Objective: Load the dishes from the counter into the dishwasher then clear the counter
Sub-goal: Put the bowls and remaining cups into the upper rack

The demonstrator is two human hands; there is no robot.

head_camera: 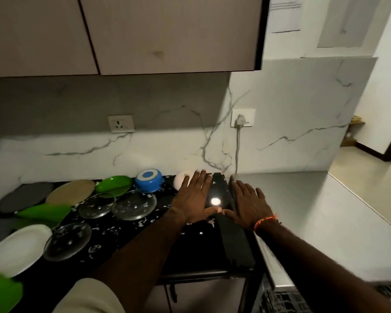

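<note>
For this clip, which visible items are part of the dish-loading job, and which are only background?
Job items: blue bowl, white bowl, three glass lids, green plates, beige plate, grey plate, white plate, black counter, dishwasher rack.

Background: wall sockets, plugged cable, upper cabinets.

Open black counter (196, 245) was left at its right end, where the left hand (193, 199) and right hand (250, 205) were spread flat. Leftward passage was obstructed by glass lids (134, 204), green plates (113, 185), a blue bowl (149, 180) and a white plate (16, 249). The grey worktop (314, 211) was unobstructed.
</note>
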